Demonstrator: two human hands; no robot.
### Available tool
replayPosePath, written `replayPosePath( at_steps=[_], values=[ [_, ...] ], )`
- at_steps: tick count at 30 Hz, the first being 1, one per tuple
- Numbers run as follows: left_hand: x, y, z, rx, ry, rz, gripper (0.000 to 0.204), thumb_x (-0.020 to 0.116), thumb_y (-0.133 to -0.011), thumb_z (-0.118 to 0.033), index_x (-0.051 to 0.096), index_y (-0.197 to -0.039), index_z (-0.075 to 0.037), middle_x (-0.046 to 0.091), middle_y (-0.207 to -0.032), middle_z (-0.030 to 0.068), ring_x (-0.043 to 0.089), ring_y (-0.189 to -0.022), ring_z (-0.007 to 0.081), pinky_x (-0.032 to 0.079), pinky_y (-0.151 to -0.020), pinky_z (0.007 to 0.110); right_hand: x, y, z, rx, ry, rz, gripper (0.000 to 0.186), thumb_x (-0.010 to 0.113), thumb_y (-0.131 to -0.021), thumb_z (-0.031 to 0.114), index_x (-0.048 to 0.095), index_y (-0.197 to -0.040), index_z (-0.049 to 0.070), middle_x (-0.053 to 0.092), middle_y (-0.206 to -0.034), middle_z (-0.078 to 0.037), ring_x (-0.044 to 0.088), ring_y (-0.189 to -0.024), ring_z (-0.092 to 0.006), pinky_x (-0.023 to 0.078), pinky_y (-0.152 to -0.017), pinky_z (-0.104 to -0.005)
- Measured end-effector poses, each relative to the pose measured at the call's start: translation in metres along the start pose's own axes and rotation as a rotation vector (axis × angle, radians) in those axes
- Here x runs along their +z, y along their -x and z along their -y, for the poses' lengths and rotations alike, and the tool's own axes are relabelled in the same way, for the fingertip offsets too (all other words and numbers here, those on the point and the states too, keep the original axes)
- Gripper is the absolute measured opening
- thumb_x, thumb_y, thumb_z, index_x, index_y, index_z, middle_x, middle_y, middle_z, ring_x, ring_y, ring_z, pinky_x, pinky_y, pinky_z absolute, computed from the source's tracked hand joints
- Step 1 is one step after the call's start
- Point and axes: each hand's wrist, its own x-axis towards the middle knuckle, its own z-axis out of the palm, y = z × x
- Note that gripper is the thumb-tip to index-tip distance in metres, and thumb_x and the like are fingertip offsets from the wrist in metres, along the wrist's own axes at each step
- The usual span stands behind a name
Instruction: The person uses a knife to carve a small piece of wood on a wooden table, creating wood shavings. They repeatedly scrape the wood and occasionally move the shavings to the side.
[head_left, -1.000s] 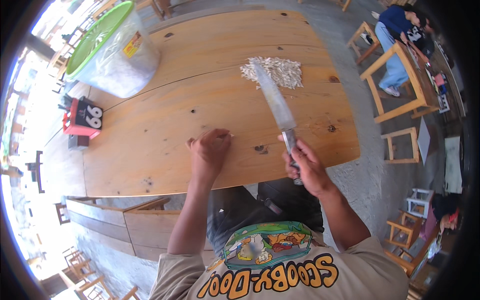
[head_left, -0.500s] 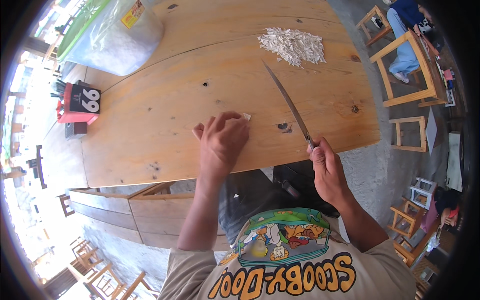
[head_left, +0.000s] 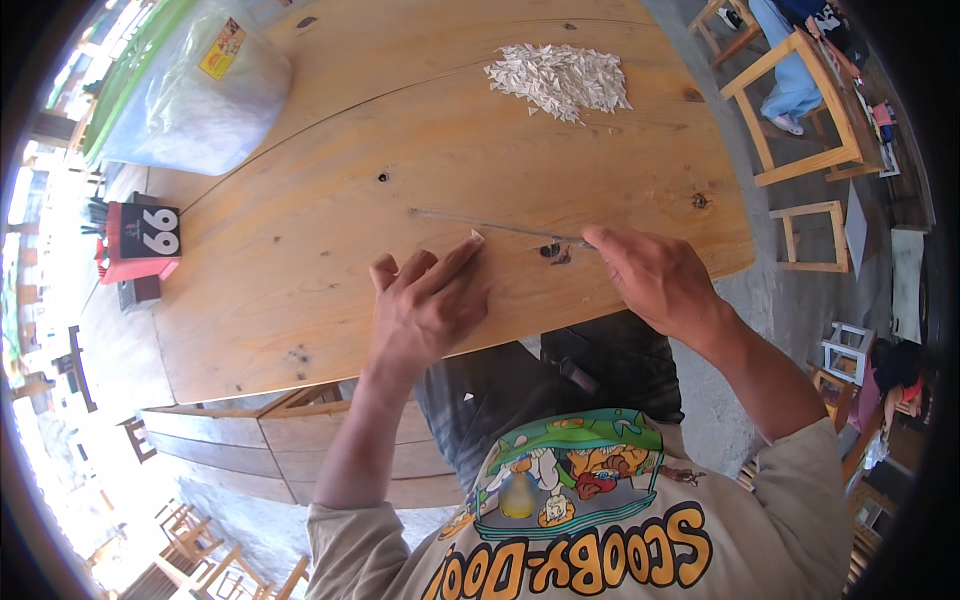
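A long thin knife (head_left: 500,225) lies nearly level over the table, its blade pointing left and its edge turned flat to my view. My right hand (head_left: 655,275) is closed round the handle. Under the tip of my left index finger sits a small white triangular piece (head_left: 477,237), just below the blade. My left hand (head_left: 430,310) is held low over the wood with its fingers stretched and apart; its thumb is mostly hidden. Farther off, a heap of similar white pieces (head_left: 565,80) lies on the wooden table (head_left: 330,260).
A large clear tub with a green rim (head_left: 220,110) stands at the far left. Near the left end is a red and black utensil holder (head_left: 145,240). One white scrap (head_left: 468,397) rests on my trousers. Wooden stools (head_left: 800,120) and a seated person (head_left: 790,90) are at the right.
My right hand has swung the knife from an upright slant to nearly level, its blade now beside the white piece. My left fingers have straightened, the index finger onto that piece.
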Motion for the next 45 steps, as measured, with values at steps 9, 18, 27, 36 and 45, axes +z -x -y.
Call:
replayPosePath(
  at_steps=[9,18,27,36,45],
  values=[
    [-0.015,-0.001,0.018,0.157,-0.054,0.109,0.058,0.096,-0.081,-0.029,0.089,-0.136,-0.015,0.082,-0.154,-0.0071,0.067,-0.096,0.0174,0.039,-0.094,0.045,-0.001,-0.01,-0.008,-0.1,0.145,0.109,0.048,0.076,-0.105,0.014,0.071,-0.152,0.014,0.077,-0.098,-0.01,0.083,-0.085,-0.032,0.068,-0.071,-0.0466],
    [-0.019,-0.004,0.035,0.257,-0.096,0.194,0.067,0.092,-0.087,-0.038,0.084,-0.15,-0.016,0.08,-0.158,-0.007,0.064,-0.105,0.02,0.041,-0.098,0.046,-0.001,-0.018,-0.015,-0.109,0.109,0.144,0.047,0.074,-0.106,0.014,0.069,-0.154,0.013,0.079,-0.103,-0.012,0.084,-0.092,-0.0346,0.069,-0.078,-0.0485],
    [-0.022,-0.004,0.033,0.235,-0.068,0.189,0.063,0.091,-0.09,-0.036,0.084,-0.149,-0.015,0.08,-0.157,-0.0072,0.063,-0.106,0.0201,0.042,-0.098,0.047,-0.003,-0.019,-0.007,-0.065,0.023,0.188,0.044,0.071,-0.107,0.01,0.066,-0.152,0.01,0.082,-0.113,-0.015,0.084,-0.101,-0.038,0.07,-0.085,-0.0516],
    [-0.022,-0.004,0.027,0.226,-0.1,0.178,0.051,0.088,-0.1,-0.033,0.084,-0.147,-0.014,0.08,-0.156,-0.0087,0.063,-0.107,0.0184,0.046,-0.096,0.046,-0.004,-0.018,0.0,-0.027,-0.024,0.192,0.035,0.069,-0.109,0.009,0.067,-0.144,0.009,0.083,-0.114,-0.016,0.085,-0.102,-0.039,0.07,-0.084,-0.052],
    [-0.024,-0.001,0.021,0.26,-0.184,0.126,0.038,0.085,-0.105,-0.029,0.086,-0.14,-0.016,0.081,-0.15,-0.0096,0.063,-0.106,0.0162,0.045,-0.094,0.043,-0.003,-0.019,0.001,-0.029,-0.009,0.182,0.03,0.065,-0.113,0.013,0.067,-0.142,0.009,0.084,-0.113,-0.016,0.085,-0.103,-0.0399,0.07,-0.083,-0.0538]
  ],
)
